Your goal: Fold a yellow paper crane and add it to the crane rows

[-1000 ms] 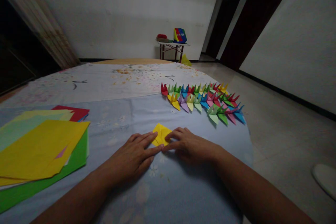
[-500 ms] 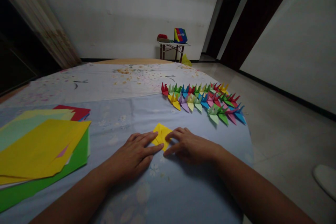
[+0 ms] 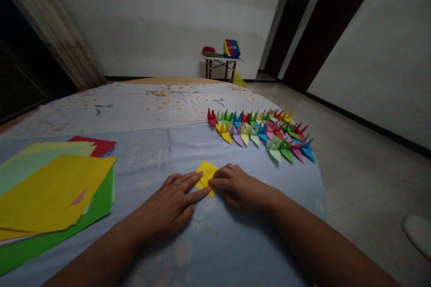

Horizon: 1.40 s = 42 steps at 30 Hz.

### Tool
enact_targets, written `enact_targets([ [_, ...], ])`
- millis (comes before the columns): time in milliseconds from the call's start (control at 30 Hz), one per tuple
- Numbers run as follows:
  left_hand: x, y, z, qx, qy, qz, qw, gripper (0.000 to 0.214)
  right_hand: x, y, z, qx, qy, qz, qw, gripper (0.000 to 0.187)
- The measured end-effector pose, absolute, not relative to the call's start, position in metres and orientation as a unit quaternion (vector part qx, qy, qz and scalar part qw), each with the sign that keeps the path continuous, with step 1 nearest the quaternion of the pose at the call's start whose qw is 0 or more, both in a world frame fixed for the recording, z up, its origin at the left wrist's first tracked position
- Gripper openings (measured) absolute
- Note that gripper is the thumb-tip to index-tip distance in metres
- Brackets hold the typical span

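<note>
A small folded square of yellow origami paper (image 3: 206,169) lies flat on the blue cloth, one corner pointing away from me. My left hand (image 3: 177,199) rests flat with its fingers stretched out, their tips pressing on the left part of the paper. From the other side, my right hand (image 3: 240,186) has its fingers drawn together at the paper's right edge and lower fold; the thumb is mostly hidden beneath. Beyond my right hand stand several rows of folded paper cranes (image 3: 257,132) in many colours.
Loose coloured sheets (image 3: 50,193) are stacked at the left, yellow on top. The blue cloth (image 3: 161,143) covers the near half of a round table, a white floral cloth (image 3: 134,103) the far half. A small side table (image 3: 222,59) stands by the wall.
My right fingers have moved slightly left and closed together over the paper's fold; before, they were spread more apart at its right edge. My left hand has barely moved.
</note>
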State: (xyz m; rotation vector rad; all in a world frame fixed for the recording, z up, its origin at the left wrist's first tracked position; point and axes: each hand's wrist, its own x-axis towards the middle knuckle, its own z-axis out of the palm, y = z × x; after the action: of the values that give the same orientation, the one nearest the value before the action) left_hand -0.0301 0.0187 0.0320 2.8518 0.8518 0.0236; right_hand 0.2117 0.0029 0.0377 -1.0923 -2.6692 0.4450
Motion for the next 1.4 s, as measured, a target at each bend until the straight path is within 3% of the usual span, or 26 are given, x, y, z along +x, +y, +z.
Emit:
enact_targets([
  [500,-0.029,0.016,0.034,0.953,0.291,0.010,0.087,0.065,0.210,0.004,0.036,-0.387,-0.900,0.157,0.122,0.048],
  [1400,-0.025,0.009,0.029,0.940,0.338,-0.001,0.048,0.060,0.208,0.002,0.039,-0.389,-0.902,0.151,0.112,0.048],
])
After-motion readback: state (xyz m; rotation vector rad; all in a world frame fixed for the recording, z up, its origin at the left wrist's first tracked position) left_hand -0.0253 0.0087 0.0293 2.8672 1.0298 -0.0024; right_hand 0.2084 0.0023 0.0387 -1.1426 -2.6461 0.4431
